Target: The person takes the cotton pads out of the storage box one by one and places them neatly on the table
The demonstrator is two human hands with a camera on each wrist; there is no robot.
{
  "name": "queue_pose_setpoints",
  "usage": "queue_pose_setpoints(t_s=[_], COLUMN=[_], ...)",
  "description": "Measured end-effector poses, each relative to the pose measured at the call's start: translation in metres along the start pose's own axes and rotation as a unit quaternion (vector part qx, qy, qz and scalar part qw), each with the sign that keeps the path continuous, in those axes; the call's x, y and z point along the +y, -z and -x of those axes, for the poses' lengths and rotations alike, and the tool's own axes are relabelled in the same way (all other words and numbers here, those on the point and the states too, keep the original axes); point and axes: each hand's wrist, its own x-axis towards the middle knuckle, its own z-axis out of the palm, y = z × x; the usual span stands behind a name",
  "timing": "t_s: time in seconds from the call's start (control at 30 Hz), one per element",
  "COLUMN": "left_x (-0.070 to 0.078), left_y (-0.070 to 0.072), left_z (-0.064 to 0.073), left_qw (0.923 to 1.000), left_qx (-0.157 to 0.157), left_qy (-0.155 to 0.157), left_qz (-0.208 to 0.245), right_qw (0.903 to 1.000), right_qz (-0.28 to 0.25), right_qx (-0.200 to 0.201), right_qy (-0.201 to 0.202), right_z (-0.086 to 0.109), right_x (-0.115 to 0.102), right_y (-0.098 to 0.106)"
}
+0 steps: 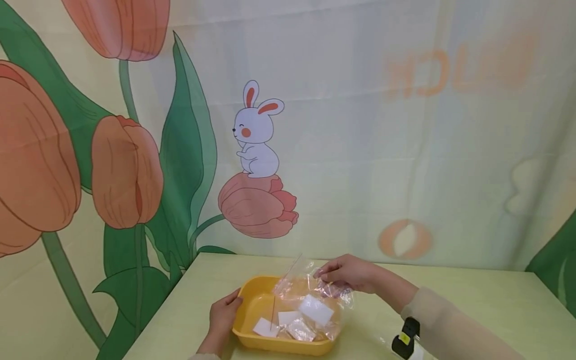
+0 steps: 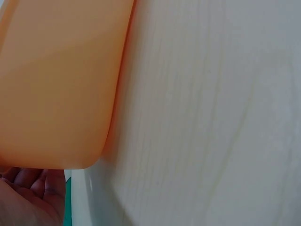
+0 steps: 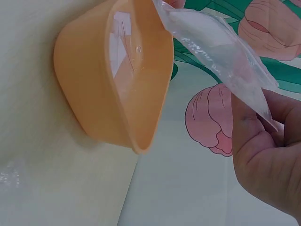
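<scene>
A yellow plastic basin (image 1: 256, 342) stands on the table, holding several white cards (image 1: 265, 327) and clear plastic packaging. At the basin's left side my left hand (image 1: 223, 315) grips the rim, thumb over the edge; its curled fingers (image 2: 49, 188) show against the outer wall in the left wrist view. Above the basin's far right part, my right hand (image 1: 348, 274) pinches a clear plastic bag (image 1: 299, 280) between thumb and fingers. From the right wrist, the bag (image 3: 221, 52) stretches out over the basin's rim, with a whitish piece showing through it.
The pale green table (image 1: 472, 305) runs back to a hanging cloth (image 1: 342, 150) printed with tulips and a rabbit. A scrap of clear plastic (image 3: 9, 176) lies on the table beside the basin. A black device (image 1: 407, 337) is strapped to the right wrist.
</scene>
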Motion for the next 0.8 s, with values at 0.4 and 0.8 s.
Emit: queue_pose_setpoints(t_s=[0.4,0.8], left_x=[0.001,0.0], left_y=[0.001,0.0], left_z=[0.0,0.0], left_qw=[1.0,1.0], left_qx=[-0.002,-0.001], left_qy=[-0.007,-0.004], left_qz=[0.007,0.004], right_qw=[0.9979,0.9923], right_qz=[-0.061,-0.121], right_qx=[-0.007,-0.007], right_qy=[0.02,0.022], right_z=[0.039,0.068], right_x=[0.039,0.09], right_y=[0.018,0.035])
